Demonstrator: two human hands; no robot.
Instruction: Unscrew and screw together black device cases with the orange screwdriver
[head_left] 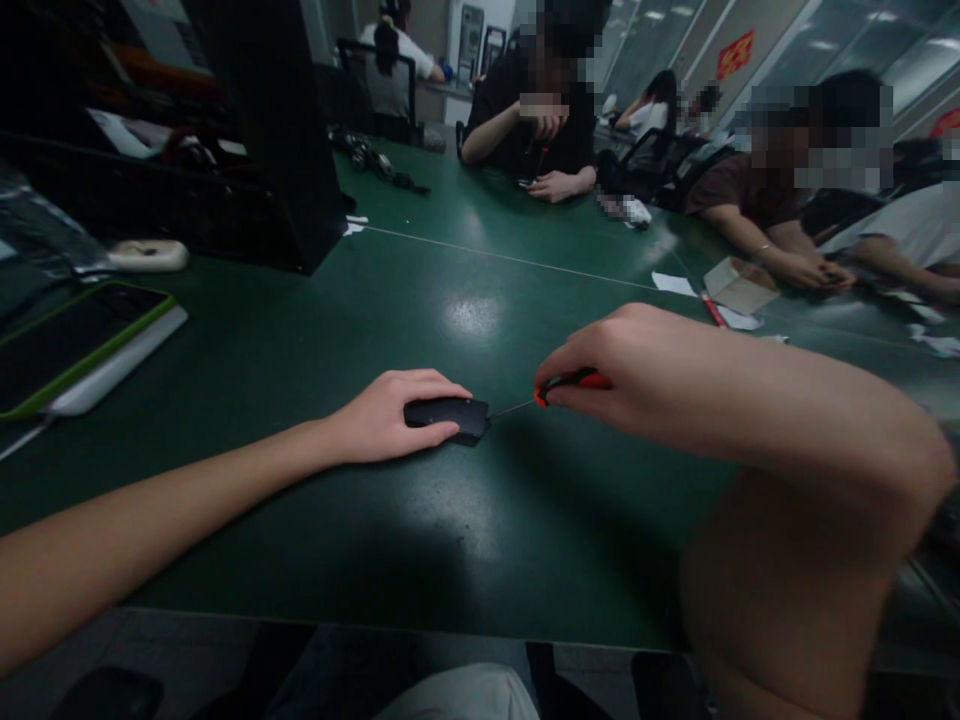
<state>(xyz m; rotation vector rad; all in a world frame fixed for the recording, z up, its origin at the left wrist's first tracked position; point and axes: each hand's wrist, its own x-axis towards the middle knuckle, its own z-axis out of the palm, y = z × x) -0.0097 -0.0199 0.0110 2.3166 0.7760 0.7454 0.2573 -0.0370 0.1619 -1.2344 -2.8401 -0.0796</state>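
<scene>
My left hand (397,415) is closed around a small black oblong plastic case (454,418) lying on the green tabletop, fingers along its far side and thumb along its near side. Its exact kind I cannot make out. In my right hand (607,375) is a screwdriver (540,392) with a red and black handle, pinched between thumb and fingers. The screwdriver's thin shaft slants down leftward, and its tip is at the right end of the case. Whether the tip sits in a screw is too small to tell.
On the left lie a phone-like device with a green edge (90,335) and a whitish oval object (148,255), beside a black shelf (262,130). Across the green table (360,310) sit other people, near an open cardboard box (739,285) and paper scraps (673,284).
</scene>
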